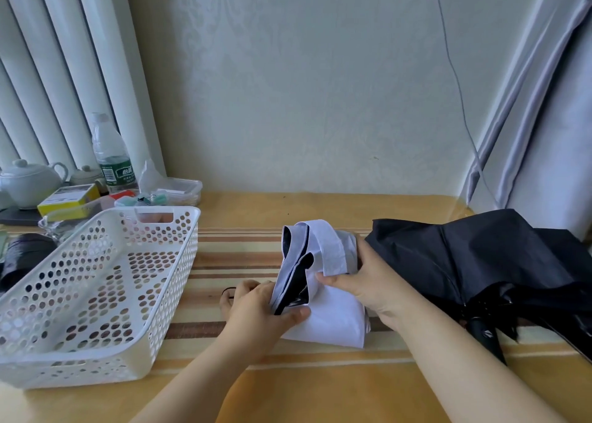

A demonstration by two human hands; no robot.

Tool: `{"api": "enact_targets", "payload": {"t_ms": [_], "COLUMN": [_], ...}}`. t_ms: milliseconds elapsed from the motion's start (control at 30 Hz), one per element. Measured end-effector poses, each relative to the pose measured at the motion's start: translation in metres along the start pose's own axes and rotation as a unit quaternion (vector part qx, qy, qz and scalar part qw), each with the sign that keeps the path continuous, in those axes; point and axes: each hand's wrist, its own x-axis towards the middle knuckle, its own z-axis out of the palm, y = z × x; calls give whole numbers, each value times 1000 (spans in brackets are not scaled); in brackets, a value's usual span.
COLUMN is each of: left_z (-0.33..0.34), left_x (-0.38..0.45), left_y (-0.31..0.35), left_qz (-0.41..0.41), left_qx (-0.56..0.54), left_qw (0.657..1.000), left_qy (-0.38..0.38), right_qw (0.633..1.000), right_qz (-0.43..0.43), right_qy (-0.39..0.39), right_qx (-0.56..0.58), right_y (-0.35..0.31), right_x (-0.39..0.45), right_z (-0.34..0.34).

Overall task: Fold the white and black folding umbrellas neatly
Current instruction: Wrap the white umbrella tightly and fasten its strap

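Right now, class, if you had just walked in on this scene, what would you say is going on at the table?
A person is folding a white umbrella on a striped tablecloth. The left hand pinches a flap of its canopy, which shows a black lining, while the right hand grips the bundle from the other side. It is not yet rolled tight. The black umbrella lies loose and unfolded to the right, untouched. A white perforated basket sits to the left.

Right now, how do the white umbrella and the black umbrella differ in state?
The white umbrella is gathered compact and gripped by the left hand and right hand; the black umbrella lies untouched, its canopy loose and spread wider, to the right. Both rest on the striped cloth.
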Motion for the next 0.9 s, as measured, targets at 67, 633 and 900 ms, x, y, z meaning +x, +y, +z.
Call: {"api": "enact_targets", "payload": {"t_ms": [67, 633, 900], "left_z": [0, 3, 14], "left_x": [1, 5, 2], "left_y": [1, -1, -14], "left_qz": [-1, 11, 69], "left_qx": [3, 59, 35], "left_qw": [1000, 998, 996], "left_qy": [1, -23, 54], "right_qw": [998, 984, 935], "right_qz": [-27, -70, -73], "right_qy": [36, -11, 193], "right_qx": [-39, -161, -289], "right_y": [-2, -6, 23], "right_x": [3, 18, 38], "right_z": [1, -18, 8]}}
